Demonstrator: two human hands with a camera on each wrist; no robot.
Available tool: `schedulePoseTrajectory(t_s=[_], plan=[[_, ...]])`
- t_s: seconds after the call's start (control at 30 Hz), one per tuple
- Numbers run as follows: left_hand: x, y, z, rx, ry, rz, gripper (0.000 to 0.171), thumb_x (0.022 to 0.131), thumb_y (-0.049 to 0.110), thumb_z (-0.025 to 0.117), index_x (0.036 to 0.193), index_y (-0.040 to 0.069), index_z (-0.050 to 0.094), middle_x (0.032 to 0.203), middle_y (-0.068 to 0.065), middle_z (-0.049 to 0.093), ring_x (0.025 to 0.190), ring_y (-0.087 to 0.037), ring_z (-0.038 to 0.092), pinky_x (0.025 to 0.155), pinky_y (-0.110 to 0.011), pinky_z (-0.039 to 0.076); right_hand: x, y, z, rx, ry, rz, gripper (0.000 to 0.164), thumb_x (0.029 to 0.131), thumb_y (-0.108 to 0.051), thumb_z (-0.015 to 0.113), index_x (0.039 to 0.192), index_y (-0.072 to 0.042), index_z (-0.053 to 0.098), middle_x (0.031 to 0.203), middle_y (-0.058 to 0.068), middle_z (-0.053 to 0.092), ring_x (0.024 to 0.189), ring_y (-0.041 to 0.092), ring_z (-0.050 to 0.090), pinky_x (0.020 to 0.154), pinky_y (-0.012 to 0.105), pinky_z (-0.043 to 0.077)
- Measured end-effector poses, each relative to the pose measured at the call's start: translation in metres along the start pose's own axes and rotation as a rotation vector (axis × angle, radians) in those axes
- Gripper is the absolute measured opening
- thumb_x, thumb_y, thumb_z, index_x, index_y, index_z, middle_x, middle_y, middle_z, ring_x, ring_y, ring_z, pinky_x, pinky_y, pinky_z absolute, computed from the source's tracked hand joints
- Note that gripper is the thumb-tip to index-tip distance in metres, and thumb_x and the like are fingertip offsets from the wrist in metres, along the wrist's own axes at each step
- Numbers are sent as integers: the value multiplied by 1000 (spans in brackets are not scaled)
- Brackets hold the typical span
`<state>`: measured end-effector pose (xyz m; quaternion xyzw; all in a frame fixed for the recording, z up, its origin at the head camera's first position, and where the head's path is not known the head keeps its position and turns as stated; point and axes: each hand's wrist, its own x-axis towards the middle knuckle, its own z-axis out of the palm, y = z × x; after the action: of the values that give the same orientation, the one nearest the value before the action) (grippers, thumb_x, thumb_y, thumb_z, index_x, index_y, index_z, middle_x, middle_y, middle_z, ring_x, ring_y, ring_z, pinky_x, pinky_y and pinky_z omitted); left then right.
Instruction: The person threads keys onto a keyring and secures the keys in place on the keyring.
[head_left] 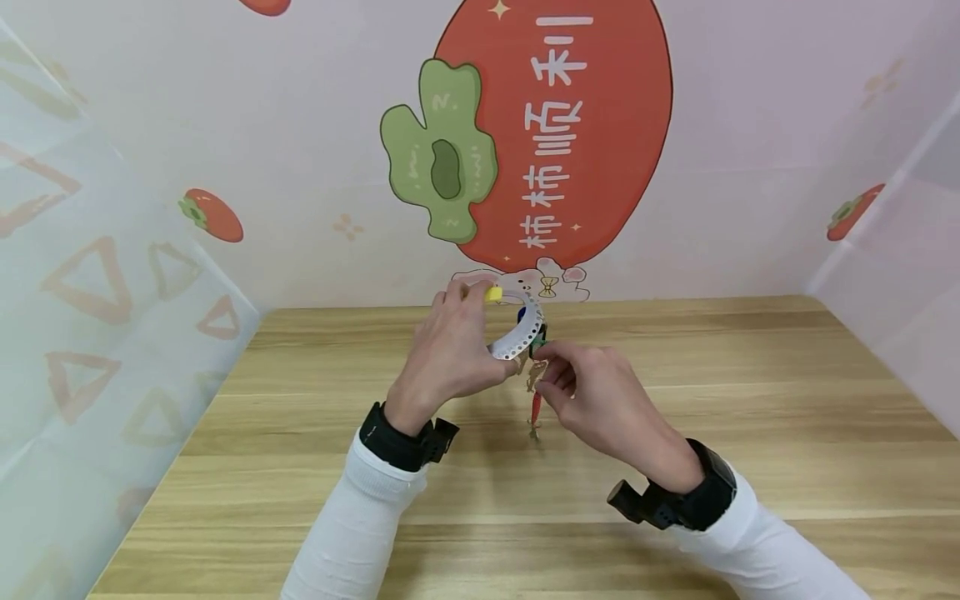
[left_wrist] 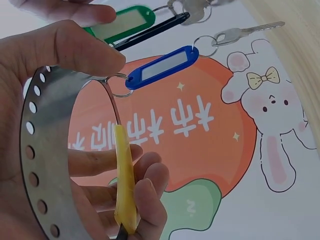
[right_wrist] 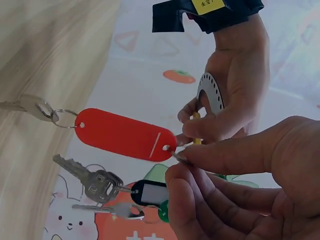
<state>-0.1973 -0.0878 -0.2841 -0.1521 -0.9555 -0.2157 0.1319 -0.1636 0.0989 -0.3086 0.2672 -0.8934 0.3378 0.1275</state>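
Observation:
My left hand [head_left: 450, 346] grips a large metal key ring [head_left: 522, 333], a flat band pierced with holes. Its fingers curl by the yellow sleeve [left_wrist: 123, 175] on the loop. In the left wrist view a blue key tag [left_wrist: 165, 67] hangs from the loop by a small split ring, with a key [left_wrist: 240, 34] at its other end. Between thumb and fingers, my right hand [head_left: 603, 404] pinches the small ring of a red key tag [right_wrist: 125, 135], which carries its own key [right_wrist: 37, 107]. Whether that small ring touches the large one is hidden.
A black key tag [right_wrist: 152, 193] and a green key tag [left_wrist: 125, 25] hang close by with keys. Below lies a wood-grain tabletop [head_left: 300, 475]. Behind it rises a printed backdrop [head_left: 315, 125]. Black straps with cameras [head_left: 675, 500] sit on both wrists.

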Motion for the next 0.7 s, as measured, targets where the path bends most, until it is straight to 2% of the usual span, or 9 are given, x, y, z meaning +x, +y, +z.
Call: schedulePoseTrajectory(t_s=[0.23, 0.5, 0.7], plan=[[0, 1, 0, 6, -15, -10, 91, 59, 42, 75, 137, 13, 39, 131, -8, 39, 102, -24, 42, 72, -42, 43, 3, 3, -1, -8, 51, 18, 21, 75, -6, 68, 96, -5, 64, 75, -6, 58, 64, 4, 54, 59, 21, 45], [0, 2, -1, 21, -29, -14, 92, 59, 43, 75, 137, 12, 38, 133, -7, 38, 100, -23, 43, 72, -41, 43, 6, 11, -1, 4, 134, -57, 15, 75, -5, 66, 89, -8, 65, 80, -5, 61, 67, 4, 57, 61, 24, 47], [0, 2, 0, 18, -32, -15, 92, 59, 43, 74, 137, 12, 38, 133, -8, 38, 100, -23, 42, 73, -42, 42, 7, 17, -2, -21, 150, -95, 11, 75, -4, 67, 85, -9, 66, 80, -6, 62, 66, 3, 57, 61, 22, 46]])
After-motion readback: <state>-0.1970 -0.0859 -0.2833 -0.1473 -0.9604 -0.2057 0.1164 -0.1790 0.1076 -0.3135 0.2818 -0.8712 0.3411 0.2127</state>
